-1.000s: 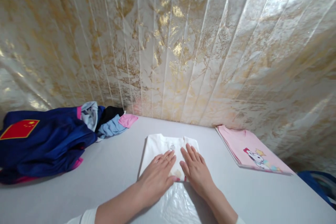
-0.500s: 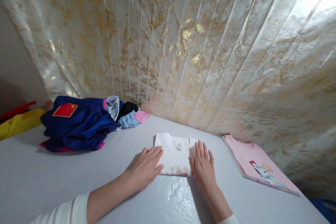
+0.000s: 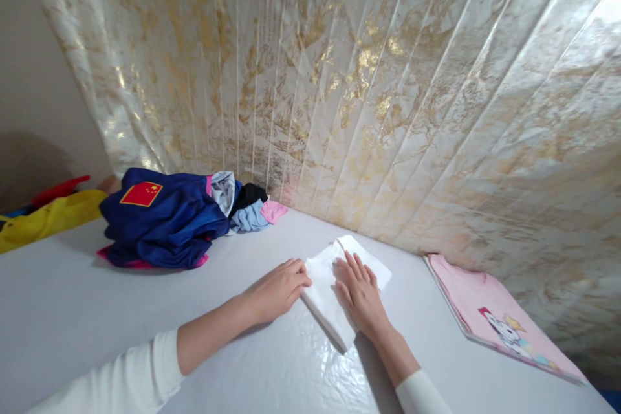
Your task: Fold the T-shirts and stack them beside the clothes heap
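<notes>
A white folded T-shirt (image 3: 326, 303) lies turned at an angle on the pale table in the head view, one corner pointing towards me. My left hand (image 3: 279, 289) is closed at its left corner, fingers pinched together on the cloth. Spread across the shirt's right part is my right hand (image 3: 361, 294), palm down and fingers apart, pressing on the fabric. The shirt's collar and print are not visible from here.
A dark blue garment with a red flag patch (image 3: 141, 194) is heaped at the left, beside light blue and pink clothes (image 3: 274, 211). Yellow cloth (image 3: 53, 215) lies at the far left. Folded pink shirts (image 3: 504, 317) are stacked at the right. A gold-patterned covering (image 3: 339, 77) rises behind the table (image 3: 233, 369).
The white T-shirt has been turned from square to slanted, and its label and print no longer show. My left hand has closed on its corner; my right hand has moved further onto it.
</notes>
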`<control>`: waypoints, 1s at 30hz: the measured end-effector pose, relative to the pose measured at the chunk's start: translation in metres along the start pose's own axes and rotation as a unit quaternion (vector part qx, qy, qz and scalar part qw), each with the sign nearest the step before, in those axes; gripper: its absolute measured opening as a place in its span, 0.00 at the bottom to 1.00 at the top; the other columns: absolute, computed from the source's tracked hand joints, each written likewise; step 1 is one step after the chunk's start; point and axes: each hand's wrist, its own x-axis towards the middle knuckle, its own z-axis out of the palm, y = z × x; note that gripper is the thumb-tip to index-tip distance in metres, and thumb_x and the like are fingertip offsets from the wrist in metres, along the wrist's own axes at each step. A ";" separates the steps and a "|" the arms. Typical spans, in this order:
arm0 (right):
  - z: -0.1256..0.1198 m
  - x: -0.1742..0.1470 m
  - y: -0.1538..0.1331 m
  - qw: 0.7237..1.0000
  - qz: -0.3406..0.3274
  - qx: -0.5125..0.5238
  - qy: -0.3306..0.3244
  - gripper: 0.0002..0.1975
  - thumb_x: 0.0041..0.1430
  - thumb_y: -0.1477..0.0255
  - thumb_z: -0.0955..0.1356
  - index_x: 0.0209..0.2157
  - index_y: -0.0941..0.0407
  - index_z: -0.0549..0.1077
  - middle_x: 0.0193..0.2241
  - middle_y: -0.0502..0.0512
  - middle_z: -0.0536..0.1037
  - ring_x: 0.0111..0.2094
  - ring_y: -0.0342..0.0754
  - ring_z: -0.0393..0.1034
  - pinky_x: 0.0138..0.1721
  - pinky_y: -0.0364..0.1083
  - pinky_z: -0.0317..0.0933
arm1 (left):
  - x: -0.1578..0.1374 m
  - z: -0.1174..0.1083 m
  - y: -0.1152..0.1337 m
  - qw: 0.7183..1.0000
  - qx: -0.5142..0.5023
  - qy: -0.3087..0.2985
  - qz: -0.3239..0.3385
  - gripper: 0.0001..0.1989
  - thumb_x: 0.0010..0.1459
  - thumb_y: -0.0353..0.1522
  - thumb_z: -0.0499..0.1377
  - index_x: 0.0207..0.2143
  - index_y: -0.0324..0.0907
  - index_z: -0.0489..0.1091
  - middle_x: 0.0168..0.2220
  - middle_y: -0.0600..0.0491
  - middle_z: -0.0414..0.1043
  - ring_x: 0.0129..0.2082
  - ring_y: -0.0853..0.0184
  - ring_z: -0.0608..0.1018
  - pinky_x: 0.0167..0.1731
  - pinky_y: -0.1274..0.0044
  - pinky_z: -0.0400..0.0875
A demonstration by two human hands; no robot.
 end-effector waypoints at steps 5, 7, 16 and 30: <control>-0.014 -0.010 -0.009 0.997 0.003 0.067 0.049 0.19 0.63 0.77 0.57 0.54 0.58 0.66 0.57 0.64 0.68 0.59 0.53 0.59 0.56 0.55 0.56 | -0.001 -0.004 0.014 1.000 0.005 -0.002 -0.010 0.13 0.58 0.23 0.55 0.41 0.45 0.73 0.40 0.52 0.66 0.42 0.64 0.71 0.45 0.74 0.65; -0.018 -0.024 -0.021 0.994 -0.024 0.105 0.030 0.18 0.64 0.76 0.57 0.53 0.55 0.67 0.56 0.60 0.70 0.57 0.50 0.62 0.55 0.52 0.58 | 0.000 -0.006 0.013 1.000 0.011 0.002 -0.014 0.13 0.56 0.24 0.58 0.42 0.46 0.73 0.42 0.52 0.66 0.44 0.63 0.70 0.46 0.73 0.65; -0.014 -0.047 -0.029 0.996 -0.062 0.025 -0.055 0.25 0.62 0.78 0.60 0.60 0.54 0.62 0.64 0.58 0.60 0.64 0.53 0.52 0.60 0.56 0.51 | -0.002 0.007 -0.002 0.999 0.033 0.014 0.009 0.14 0.59 0.25 0.58 0.45 0.48 0.73 0.49 0.51 0.63 0.48 0.62 0.69 0.51 0.71 0.64; -0.010 -0.055 -0.003 0.993 -0.057 0.099 0.030 0.23 0.59 0.82 0.59 0.55 0.55 0.68 0.58 0.59 0.68 0.60 0.52 0.61 0.55 0.54 0.63 | 0.001 0.000 0.022 0.991 0.099 0.010 0.085 0.04 0.61 0.28 0.59 0.40 0.44 0.69 0.42 0.53 0.67 0.41 0.64 0.69 0.41 0.73 0.62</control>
